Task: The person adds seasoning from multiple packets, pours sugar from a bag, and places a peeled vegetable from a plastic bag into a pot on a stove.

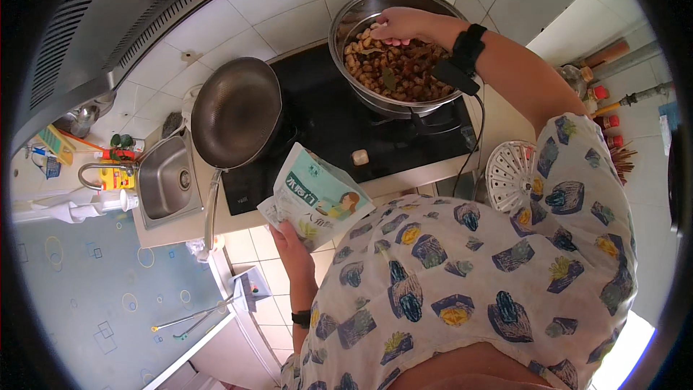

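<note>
Packet: the pale green and white packet (317,198) was near the middle of the frame, tilted; it looked light, soft and likely to crease, its film perhaps slippery.
Hold on packet: the left hand (291,249) was clamped on its lower-left edge; that edge seemed a sound place to grip.
Right hand: apart from the left, the right hand (404,27) was over the pot, fingers gathered; whether they pinched anything could not be told.
Pot: at upper centre, the wide steel pot (393,107) held brown chunks (364,65) and dark leaves (389,79); it was probably heavy, best gripped by its black side handles (437,123).
Wok: left of the pot, the dark wok (234,112) showed no food; its long handle (212,209) looked the natural grip.
Strainer: a perforated metal strainer (505,173) sat right of centre.
Sink: the steel sink (153,191) was set into the worktop (184,231) at left.
</note>
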`<move>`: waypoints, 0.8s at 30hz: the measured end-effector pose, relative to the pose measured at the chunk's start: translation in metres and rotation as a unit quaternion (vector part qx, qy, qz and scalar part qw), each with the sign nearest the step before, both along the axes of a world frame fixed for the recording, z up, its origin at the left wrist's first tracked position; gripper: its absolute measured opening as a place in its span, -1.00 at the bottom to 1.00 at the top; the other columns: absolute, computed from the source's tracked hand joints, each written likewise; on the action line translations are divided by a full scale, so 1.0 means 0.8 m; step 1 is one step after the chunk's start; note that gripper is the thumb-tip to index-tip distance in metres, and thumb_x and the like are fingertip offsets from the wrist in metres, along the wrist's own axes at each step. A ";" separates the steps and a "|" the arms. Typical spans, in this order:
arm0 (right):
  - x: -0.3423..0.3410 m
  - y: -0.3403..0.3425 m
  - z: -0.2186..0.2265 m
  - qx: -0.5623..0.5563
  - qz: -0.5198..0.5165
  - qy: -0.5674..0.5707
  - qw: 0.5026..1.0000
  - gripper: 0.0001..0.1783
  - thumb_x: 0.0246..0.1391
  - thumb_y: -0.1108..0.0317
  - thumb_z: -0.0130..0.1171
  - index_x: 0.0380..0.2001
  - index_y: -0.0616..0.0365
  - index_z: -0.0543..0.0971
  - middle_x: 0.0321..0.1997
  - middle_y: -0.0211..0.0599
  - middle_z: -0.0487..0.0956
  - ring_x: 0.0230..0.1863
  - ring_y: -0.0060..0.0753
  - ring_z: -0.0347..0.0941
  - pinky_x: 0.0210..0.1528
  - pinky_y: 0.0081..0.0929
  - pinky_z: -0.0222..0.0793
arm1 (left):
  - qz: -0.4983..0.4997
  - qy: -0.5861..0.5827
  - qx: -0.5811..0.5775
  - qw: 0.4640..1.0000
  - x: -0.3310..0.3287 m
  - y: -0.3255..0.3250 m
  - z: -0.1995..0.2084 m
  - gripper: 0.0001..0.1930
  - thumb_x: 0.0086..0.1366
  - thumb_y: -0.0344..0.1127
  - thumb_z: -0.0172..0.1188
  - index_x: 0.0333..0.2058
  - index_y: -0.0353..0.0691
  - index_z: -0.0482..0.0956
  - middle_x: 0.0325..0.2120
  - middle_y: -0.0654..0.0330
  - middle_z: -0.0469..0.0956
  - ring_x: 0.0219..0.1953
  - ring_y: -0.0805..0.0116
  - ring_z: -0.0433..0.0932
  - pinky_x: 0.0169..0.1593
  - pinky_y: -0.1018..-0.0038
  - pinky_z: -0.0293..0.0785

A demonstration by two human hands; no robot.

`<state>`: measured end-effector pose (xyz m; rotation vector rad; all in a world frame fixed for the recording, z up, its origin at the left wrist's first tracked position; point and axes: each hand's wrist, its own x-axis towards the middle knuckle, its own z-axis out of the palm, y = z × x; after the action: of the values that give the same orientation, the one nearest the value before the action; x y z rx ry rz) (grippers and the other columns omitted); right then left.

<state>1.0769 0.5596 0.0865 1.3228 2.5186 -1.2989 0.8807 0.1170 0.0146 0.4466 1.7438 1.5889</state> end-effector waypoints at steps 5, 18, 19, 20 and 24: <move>0.013 -0.007 -0.001 0.031 -0.005 0.051 0.998 -0.77 0.16 0.30 0.04 -0.29 0.29 0.49 -0.43 -0.29 0.48 -0.46 -0.51 0.37 -0.42 -0.51 0.33 | 0.006 0.020 -0.027 0.999 -0.006 -0.011 -0.005 -0.53 0.45 -0.18 -0.22 0.20 -0.37 0.16 0.06 0.01 0.36 0.06 0.27 0.35 0.13 0.42 0.26; 0.076 -0.251 0.086 0.062 0.048 0.163 0.983 -0.22 0.13 -0.22 0.06 0.16 0.23 0.35 0.00 -0.09 0.52 0.02 -0.29 0.46 0.05 -0.37 0.39 | -0.108 0.003 0.020 0.994 0.002 0.036 0.042 -0.53 0.43 -0.21 -0.17 0.21 -0.34 0.12 0.08 0.09 0.35 0.06 0.36 0.34 0.11 0.44 0.27; 0.072 -0.289 0.073 0.037 0.023 0.199 0.979 -0.26 0.14 -0.17 0.09 0.13 0.25 0.36 -0.05 -0.06 0.53 -0.02 -0.30 0.48 0.01 -0.36 0.41 | -0.130 0.007 0.050 0.990 -0.005 0.045 0.027 -0.49 0.39 -0.22 -0.09 0.21 -0.35 0.10 0.08 0.10 0.34 0.08 0.35 0.32 0.14 0.43 0.25; 0.069 -0.320 0.065 0.013 -0.004 0.236 0.972 -0.30 0.15 -0.12 0.12 0.10 0.27 0.37 -0.10 -0.04 0.54 -0.05 -0.31 0.50 -0.03 -0.35 0.43 | -0.151 0.008 0.056 0.987 -0.001 0.055 0.025 -0.49 0.39 -0.22 -0.09 0.21 -0.35 0.10 0.08 0.10 0.34 0.08 0.35 0.32 0.14 0.43 0.25; 0.078 -0.394 0.054 0.075 -0.177 0.202 0.960 -0.66 0.14 0.23 0.17 -0.13 0.25 0.44 -0.22 -0.05 0.53 -0.18 -0.27 0.53 -0.21 -0.29 0.44 | -0.285 0.027 0.135 0.949 0.013 0.088 0.007 -0.32 0.23 -0.33 0.14 0.24 -0.37 0.04 0.16 0.03 0.25 0.18 0.23 0.25 0.26 0.36 0.11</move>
<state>1.1396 0.2441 0.1294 1.7700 2.7797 -1.6164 0.8915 0.1871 0.0205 1.0323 1.2678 1.3905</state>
